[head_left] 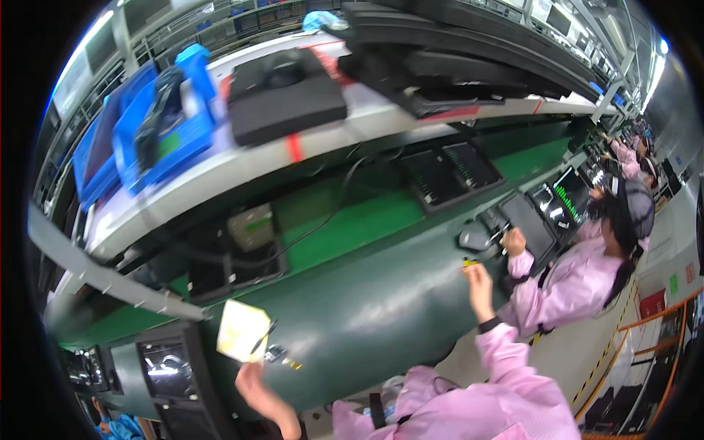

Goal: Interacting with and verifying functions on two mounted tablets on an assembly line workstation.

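Note:
My right hand [479, 292] reaches over the dark green bench, its fingers pinching a small yellow-and-black part [469, 262]. My left hand [258, 390] is low at the left, its fingertips at the lower edge of a pale yellow sheet [238, 330]. A thin dark tool [262, 336] slants across that sheet's right side, close to the fingertips; whether I hold it is unclear. Beside my left hand lie a small dark-and-silver piece [275, 353] and a small yellow piece [292, 364].
Black trays [257, 268] stand under a white shelf [202, 172] with blue bins [165, 139] and black panels. A cable [341, 202] hangs from it. At right, a co-worker in pink [565, 293] works beside a grey mouse-shaped object [475, 240]. Black frames [172, 367] lie at left.

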{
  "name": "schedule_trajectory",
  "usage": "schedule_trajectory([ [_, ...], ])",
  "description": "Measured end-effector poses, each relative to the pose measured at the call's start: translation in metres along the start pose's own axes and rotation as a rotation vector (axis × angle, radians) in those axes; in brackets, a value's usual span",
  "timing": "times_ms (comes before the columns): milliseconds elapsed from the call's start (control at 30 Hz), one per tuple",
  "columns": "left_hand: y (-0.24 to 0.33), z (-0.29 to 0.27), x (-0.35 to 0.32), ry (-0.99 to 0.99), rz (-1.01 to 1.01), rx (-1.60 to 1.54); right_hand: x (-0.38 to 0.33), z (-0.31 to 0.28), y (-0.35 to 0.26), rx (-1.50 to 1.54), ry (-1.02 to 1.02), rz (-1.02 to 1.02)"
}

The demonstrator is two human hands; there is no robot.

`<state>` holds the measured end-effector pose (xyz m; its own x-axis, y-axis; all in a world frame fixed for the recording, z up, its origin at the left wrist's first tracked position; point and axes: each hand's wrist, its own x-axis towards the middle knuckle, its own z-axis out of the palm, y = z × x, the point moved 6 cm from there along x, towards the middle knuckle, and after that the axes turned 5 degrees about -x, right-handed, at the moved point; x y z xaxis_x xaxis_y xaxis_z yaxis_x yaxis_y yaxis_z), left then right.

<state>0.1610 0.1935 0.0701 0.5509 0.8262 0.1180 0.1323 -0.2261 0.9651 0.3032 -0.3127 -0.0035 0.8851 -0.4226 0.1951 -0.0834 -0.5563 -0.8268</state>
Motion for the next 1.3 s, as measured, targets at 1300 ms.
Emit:
schedule_trajectory([
  [1300, -0.115, 0.225, -0.108, -0.717, -0.698, -0.451, -0.171, -0.079, 0.113, 0.31, 0.047, 0.465],
])
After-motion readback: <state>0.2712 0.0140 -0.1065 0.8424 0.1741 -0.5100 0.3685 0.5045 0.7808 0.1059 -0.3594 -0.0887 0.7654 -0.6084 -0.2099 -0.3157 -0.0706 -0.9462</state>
